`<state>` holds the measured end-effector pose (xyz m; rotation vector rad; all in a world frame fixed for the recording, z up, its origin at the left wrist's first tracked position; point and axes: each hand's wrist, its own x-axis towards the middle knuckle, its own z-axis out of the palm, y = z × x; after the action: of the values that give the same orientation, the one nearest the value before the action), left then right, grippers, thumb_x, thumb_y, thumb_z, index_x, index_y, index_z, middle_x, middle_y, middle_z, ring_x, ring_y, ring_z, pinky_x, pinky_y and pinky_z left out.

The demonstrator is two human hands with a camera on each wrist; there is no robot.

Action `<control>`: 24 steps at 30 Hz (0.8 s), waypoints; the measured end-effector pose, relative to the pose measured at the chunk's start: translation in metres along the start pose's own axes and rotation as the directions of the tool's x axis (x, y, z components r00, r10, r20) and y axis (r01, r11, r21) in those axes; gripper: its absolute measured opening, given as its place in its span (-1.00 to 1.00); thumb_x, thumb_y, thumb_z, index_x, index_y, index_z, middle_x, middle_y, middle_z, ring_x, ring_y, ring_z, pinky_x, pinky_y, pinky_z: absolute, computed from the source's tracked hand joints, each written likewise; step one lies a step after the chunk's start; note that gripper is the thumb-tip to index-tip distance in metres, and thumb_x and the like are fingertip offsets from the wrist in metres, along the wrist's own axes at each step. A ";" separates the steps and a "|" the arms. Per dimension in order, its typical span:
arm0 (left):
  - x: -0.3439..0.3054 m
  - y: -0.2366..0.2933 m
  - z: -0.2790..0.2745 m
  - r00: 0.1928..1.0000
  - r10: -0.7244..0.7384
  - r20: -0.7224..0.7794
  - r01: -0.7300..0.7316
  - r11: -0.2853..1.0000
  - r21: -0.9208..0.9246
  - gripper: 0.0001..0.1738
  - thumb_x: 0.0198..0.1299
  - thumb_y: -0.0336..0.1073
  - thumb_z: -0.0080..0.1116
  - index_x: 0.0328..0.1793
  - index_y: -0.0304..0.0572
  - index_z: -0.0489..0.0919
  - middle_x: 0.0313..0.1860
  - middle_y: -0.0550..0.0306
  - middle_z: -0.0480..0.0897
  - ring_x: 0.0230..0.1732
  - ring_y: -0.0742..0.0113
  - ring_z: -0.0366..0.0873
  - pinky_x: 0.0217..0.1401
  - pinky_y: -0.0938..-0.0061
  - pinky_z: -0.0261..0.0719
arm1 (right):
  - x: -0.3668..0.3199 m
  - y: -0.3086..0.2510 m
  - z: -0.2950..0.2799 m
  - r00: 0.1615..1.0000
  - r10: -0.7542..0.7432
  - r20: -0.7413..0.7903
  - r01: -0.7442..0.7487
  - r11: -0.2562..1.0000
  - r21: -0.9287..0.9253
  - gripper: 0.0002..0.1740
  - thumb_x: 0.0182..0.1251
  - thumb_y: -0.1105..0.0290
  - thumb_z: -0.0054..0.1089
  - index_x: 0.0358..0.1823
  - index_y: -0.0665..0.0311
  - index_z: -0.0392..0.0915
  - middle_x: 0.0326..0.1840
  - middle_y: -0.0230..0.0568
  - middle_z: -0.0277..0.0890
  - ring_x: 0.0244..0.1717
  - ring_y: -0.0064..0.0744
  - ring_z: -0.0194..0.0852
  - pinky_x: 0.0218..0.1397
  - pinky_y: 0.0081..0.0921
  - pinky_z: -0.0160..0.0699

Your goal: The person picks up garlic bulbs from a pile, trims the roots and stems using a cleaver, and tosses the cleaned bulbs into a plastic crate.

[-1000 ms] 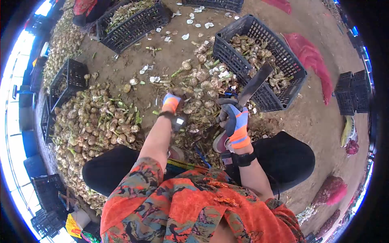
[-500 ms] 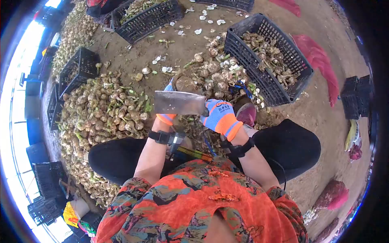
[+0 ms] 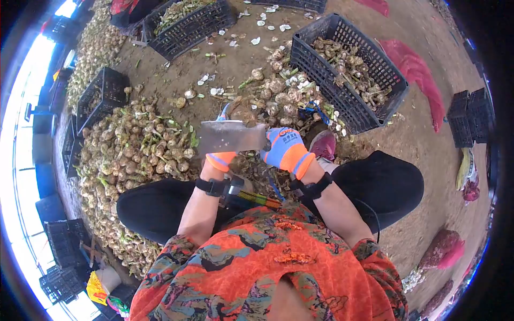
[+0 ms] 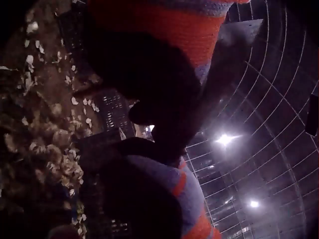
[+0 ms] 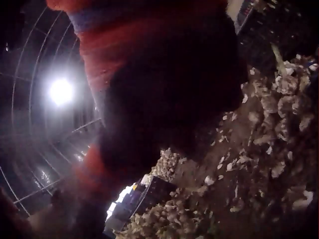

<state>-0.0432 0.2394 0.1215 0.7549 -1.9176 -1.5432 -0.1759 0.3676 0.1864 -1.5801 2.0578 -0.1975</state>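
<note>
In the head view my right hand point(image 3: 286, 148), in a blue and orange glove, grips a broad cleaver point(image 3: 230, 137) by its handle. The blade lies flat across my left hand point(image 3: 220, 159) and hides most of it. Just past the blade shows a brown, blurred garlic point(image 3: 243, 111) with a stalk, held in the left fingers. Dark shadow covers both hands in the wrist views; a thin stalk point(image 4: 88, 92) juts out from the left hand. Loose garlic bulbs point(image 3: 281, 99) lie on the ground beyond the hands.
A large garlic heap point(image 3: 142, 147) spreads at my left. A black crate point(image 3: 348, 75) with trimmed garlic stands ahead right, another crate point(image 3: 187, 27) ahead left. Red net bags point(image 3: 415, 75) lie at the right, white scraps point(image 3: 217, 91) on the ground.
My left hand has come back from the bulbs on the ground. My right hand has swung the cleaver leftward from beside the crate until its blade lies over the left hand; it has barely shifted lately.
</note>
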 end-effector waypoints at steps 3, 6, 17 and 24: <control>-0.011 -0.022 -0.011 0.992 0.101 0.073 -0.103 0.994 0.027 -0.52 0.18 -0.29 -0.11 0.25 -0.17 0.19 -0.35 0.16 0.51 -0.34 0.45 0.46 -0.27 0.50 0.47 | 0.004 0.005 0.006 1.000 0.002 0.012 -0.002 0.999 0.039 -0.52 -0.14 0.03 0.07 -0.33 0.30 0.51 -0.28 0.00 0.48 -0.21 -0.07 0.44 -0.10 -0.32 0.39; -0.018 -0.012 -0.015 0.984 0.007 0.178 0.110 0.762 -0.638 -0.55 0.20 -0.29 -0.13 0.21 -0.21 0.21 -0.27 0.12 0.51 -0.27 0.38 0.47 -0.21 0.48 0.47 | -0.002 0.001 0.001 0.999 -0.016 0.048 0.017 1.000 -0.024 -0.50 -0.12 0.04 0.05 -0.21 0.25 0.49 -0.22 -0.04 0.50 -0.14 -0.15 0.45 -0.05 -0.31 0.37; -0.016 0.042 -0.010 0.981 -0.156 0.113 0.184 0.932 -0.312 -0.38 -0.19 -0.41 0.24 0.10 -0.25 0.32 -0.04 0.12 0.49 -0.07 0.33 0.46 0.00 0.41 0.44 | 0.035 0.084 0.057 0.901 0.283 -0.329 0.073 0.649 0.757 -0.86 -0.06 0.41 0.13 -0.48 0.33 0.52 -0.50 -0.28 0.53 -0.46 -0.47 0.47 -0.36 -0.56 0.44; -0.003 -0.031 -0.035 0.988 0.012 0.151 0.031 0.959 -0.283 -0.58 0.06 -0.38 0.07 0.09 -0.18 0.32 -0.04 0.10 0.48 -0.10 0.36 0.45 -0.04 0.45 0.45 | -0.001 0.008 -0.003 0.989 -0.073 -0.127 0.112 0.935 0.335 -0.60 -0.10 0.11 0.12 -0.32 0.28 0.50 -0.30 -0.03 0.50 -0.22 -0.12 0.47 -0.13 -0.34 0.42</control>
<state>-0.0133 0.2122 0.0976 0.5352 -1.7417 -1.8783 -0.1843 0.3699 0.1860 -1.4756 1.9042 -0.6569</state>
